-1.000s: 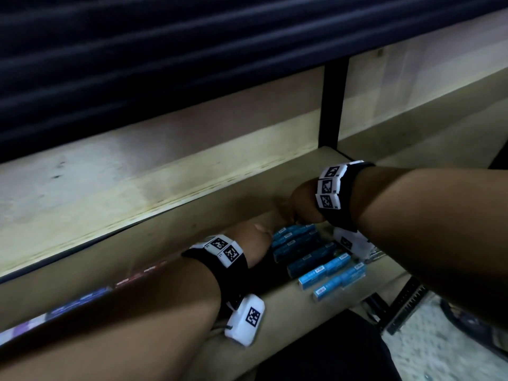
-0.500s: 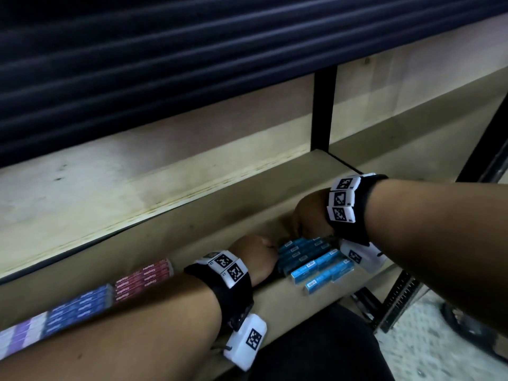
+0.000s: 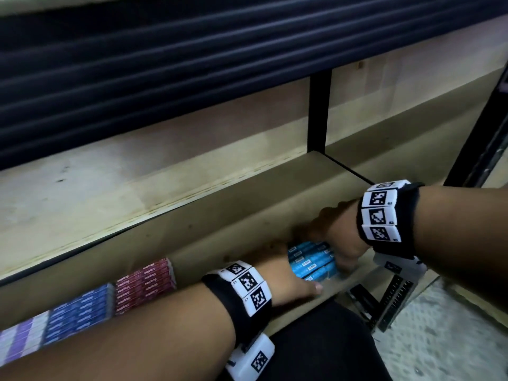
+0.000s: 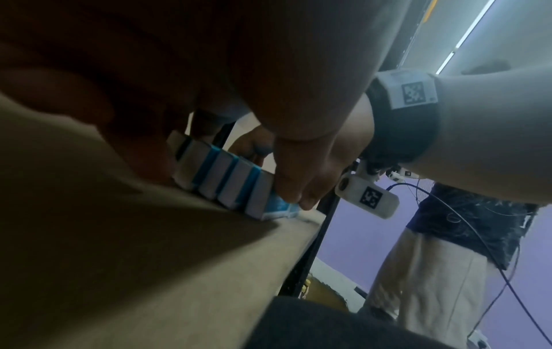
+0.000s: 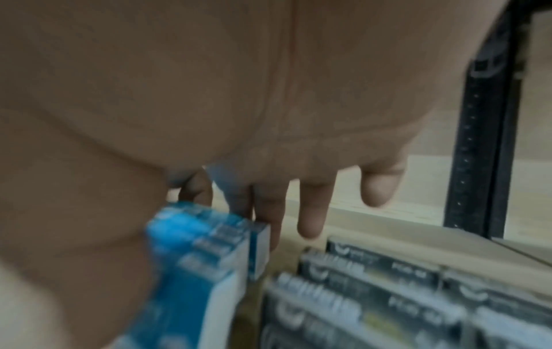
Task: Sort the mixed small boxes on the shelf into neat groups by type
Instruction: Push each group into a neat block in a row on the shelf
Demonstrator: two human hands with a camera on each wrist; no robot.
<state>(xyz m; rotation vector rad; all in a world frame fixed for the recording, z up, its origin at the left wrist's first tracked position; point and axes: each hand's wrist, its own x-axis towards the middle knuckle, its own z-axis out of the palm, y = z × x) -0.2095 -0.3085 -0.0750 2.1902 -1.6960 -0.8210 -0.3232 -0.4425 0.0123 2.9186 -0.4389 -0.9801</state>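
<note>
On the lower shelf [image 3: 275,215] a row of light blue boxes [image 3: 310,261] stands packed tight between my hands. My left hand [image 3: 291,279] presses against the row's left ends, with its thumb lying along the shelf and its fingers hidden. My right hand [image 3: 338,243] clasps the row from the right. In the right wrist view its thumb is against the near side of the blue boxes [image 5: 203,259] and its fingers [image 5: 310,207] reach down behind them. The left wrist view shows the blue boxes [image 4: 227,179] on edge, the right hand's fingertips [image 4: 298,186] at the nearest box.
Further left on the same shelf stand sorted rows: red boxes [image 3: 145,284], dark blue boxes [image 3: 79,312], purple boxes [image 3: 19,342]. Black boxes [image 5: 373,295] lie right of the blue row. A black upright post [image 3: 319,111] and the upper shelf board [image 3: 110,193] overhang the space.
The blue boxes were spread loosely a second ago; both hands have pushed them together into one tight block. The hands have drawn closer to each other.
</note>
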